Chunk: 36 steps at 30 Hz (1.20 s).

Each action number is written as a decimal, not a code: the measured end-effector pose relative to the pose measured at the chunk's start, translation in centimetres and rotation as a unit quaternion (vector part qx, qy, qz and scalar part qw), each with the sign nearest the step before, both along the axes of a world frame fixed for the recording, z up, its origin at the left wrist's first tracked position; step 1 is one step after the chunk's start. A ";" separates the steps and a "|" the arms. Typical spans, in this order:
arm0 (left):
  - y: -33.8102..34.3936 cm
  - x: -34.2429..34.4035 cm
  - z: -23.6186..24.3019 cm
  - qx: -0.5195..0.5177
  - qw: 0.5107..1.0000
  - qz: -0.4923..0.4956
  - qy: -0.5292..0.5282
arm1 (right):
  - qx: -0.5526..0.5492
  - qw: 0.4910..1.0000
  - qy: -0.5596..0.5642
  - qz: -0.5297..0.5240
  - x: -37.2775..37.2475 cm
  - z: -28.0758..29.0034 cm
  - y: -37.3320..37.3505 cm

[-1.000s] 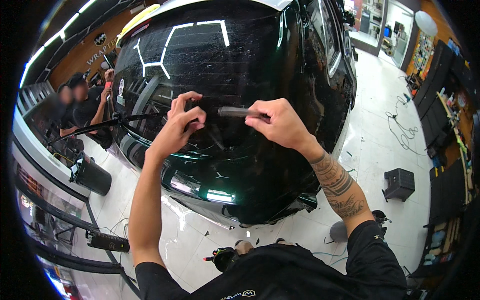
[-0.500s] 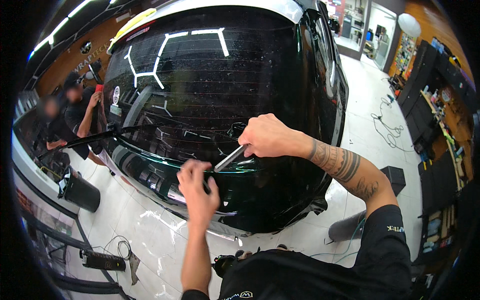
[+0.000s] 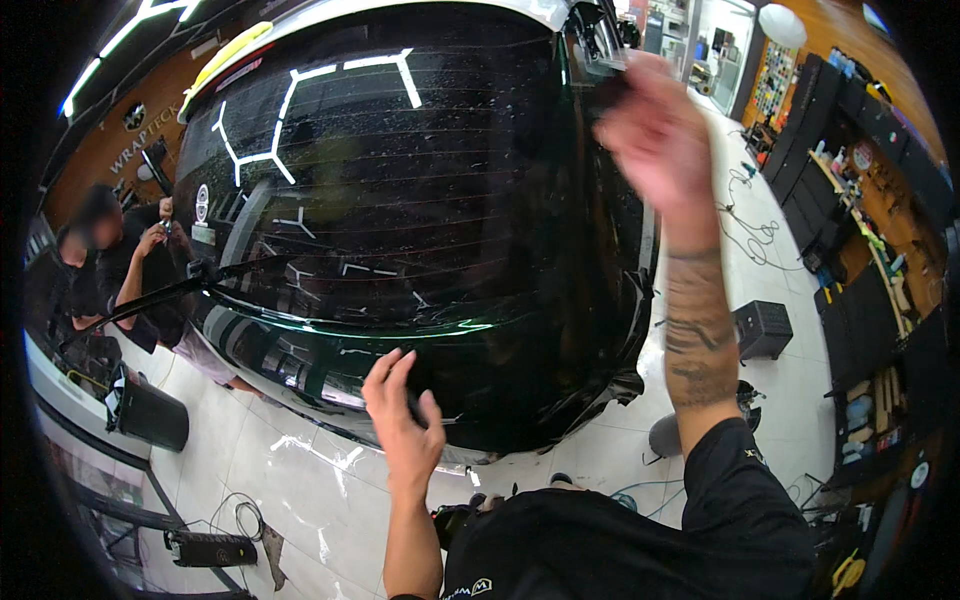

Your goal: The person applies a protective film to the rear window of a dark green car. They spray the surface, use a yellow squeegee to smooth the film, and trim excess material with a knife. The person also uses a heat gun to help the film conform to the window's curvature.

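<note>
To the left, a co-worker (image 3: pixel 115 268) in dark clothes stood beside the left edge of the car (image 3: pixel 500 390), near its raised wiper (image 3: pixel 150 300). A yellow cloth (image 3: pixel 228 55) lay along the roof's left edge. The glossy dark rear of the car filled the middle, its rear window (image 3: pixel 380 190) speckled across the upper part.

The person's left hand (image 3: pixel 405 420) was at the tailgate's lower edge, fingers apart and thumb spread, clamping nothing evident; whether the fingertips touched the panel was hard to judge. Good handling there would probably mean light, flat fingertips, with no nail or hard edge on the gloss.

The right hand (image 3: pixel 660 135) was up near the window's upper right corner. It was blurred, so one could not tell whether its fingers were together or clamped on something dark. Slow, even pressure would likely serve best along that curved right edge.
</note>
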<state>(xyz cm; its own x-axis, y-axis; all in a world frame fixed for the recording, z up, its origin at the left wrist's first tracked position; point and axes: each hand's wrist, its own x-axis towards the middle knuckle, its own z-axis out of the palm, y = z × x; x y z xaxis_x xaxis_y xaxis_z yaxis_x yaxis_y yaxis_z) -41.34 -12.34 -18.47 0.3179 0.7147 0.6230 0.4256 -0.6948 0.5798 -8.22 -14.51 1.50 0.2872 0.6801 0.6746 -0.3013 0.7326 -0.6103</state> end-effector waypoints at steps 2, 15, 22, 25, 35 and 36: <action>-0.6 -1.9 0.0 -0.037 0.997 -0.018 -0.069 | 0.033 0.999 0.019 0.007 5.4 -2.1 -7.1; -8.6 1.2 -2.1 -0.416 0.761 -0.485 -0.114 | -0.362 0.844 -0.030 -0.395 4.4 -23.7 -32.0; -14.3 13.1 -2.9 -0.394 0.833 -0.377 -0.093 | -0.312 0.931 -0.159 -0.100 -4.5 -21.0 -23.0; -15.0 13.4 -2.4 -0.465 0.777 -0.359 -0.226 | -0.254 0.944 0.130 0.167 -3.6 -21.8 -23.1; -17.3 13.1 4.8 -0.244 0.664 -0.700 -0.102 | 0.082 0.786 0.239 0.564 2.6 -19.7 -22.8; -17.4 13.1 5.6 -0.212 0.666 -0.709 -0.097 | 0.106 0.792 0.204 0.566 2.8 -18.1 -23.3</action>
<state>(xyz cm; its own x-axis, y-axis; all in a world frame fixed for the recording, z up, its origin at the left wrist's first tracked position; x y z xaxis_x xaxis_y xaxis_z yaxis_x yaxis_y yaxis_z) -28.26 -29.71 -12.92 0.8033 -0.0937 0.5881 -0.5948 -0.0746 0.8004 -5.37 -37.79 -16.64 -0.2027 0.5414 0.8160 -0.9782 -0.0746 -0.1936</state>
